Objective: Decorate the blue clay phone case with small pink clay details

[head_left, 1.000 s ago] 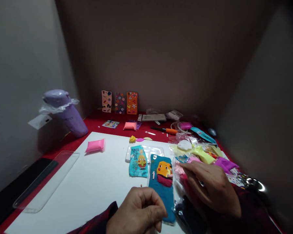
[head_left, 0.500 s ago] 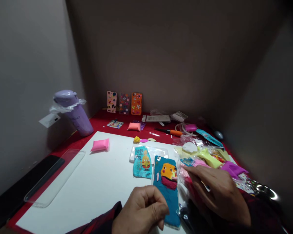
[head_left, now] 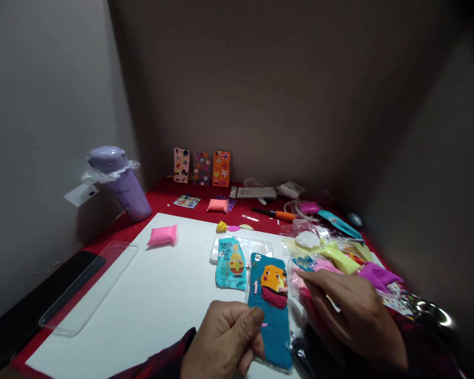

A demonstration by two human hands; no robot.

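A phone case covered in teal clay (head_left: 275, 316), with an orange face and a dark red patch on it, lies on the white board (head_left: 158, 295). My left hand (head_left: 225, 339) is curled at the case's lower left edge, thumb and fingers pinched on something too small to make out. My right hand (head_left: 351, 310) rests, fingers spread, on a heap of clear bags of coloured clay (head_left: 332, 255) just right of the case. A teal snack-like packet (head_left: 231, 263) lies on a clear case (head_left: 240, 247) above.
A pink clay packet (head_left: 163, 235) sits on the board. A purple bottle (head_left: 120, 181) stands at left. A clear plastic strip (head_left: 90, 287) lies over a dark phone. Three decorated cases (head_left: 202, 167) lean on the back wall. An orange-handled tool (head_left: 274, 213) lies at the back.
The view shifted slightly leftward earlier, then steadied. My left hand's thumb has moved up against the teal case's edge. My right hand stays on the bags.
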